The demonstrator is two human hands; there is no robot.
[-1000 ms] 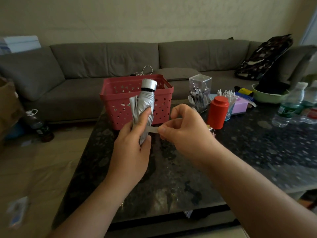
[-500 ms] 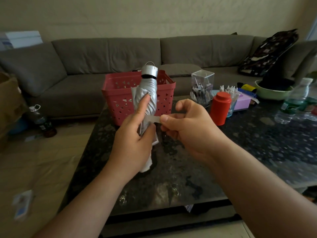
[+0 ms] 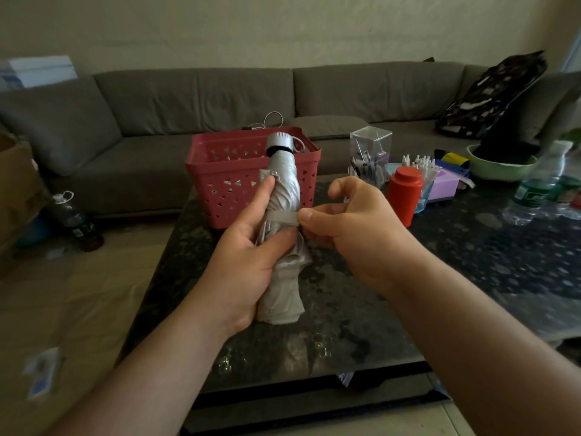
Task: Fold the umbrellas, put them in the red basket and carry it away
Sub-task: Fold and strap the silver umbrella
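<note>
Grey sofa (image 3: 201,99) behind the dark bench (image 3: 456,256). Red basket (image 3: 226,171) sits at the bench's far left edge. Your left hand (image 3: 248,250) grips the silver umbrella (image 3: 283,184) upright in front of the basket, above the bench. Your right hand (image 3: 355,221) pinches its strap (image 3: 283,217), wrapped across the folds.

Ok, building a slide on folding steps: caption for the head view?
Left hand grips the silver umbrella while right hand pinches its strap, red basket behind.
</note>
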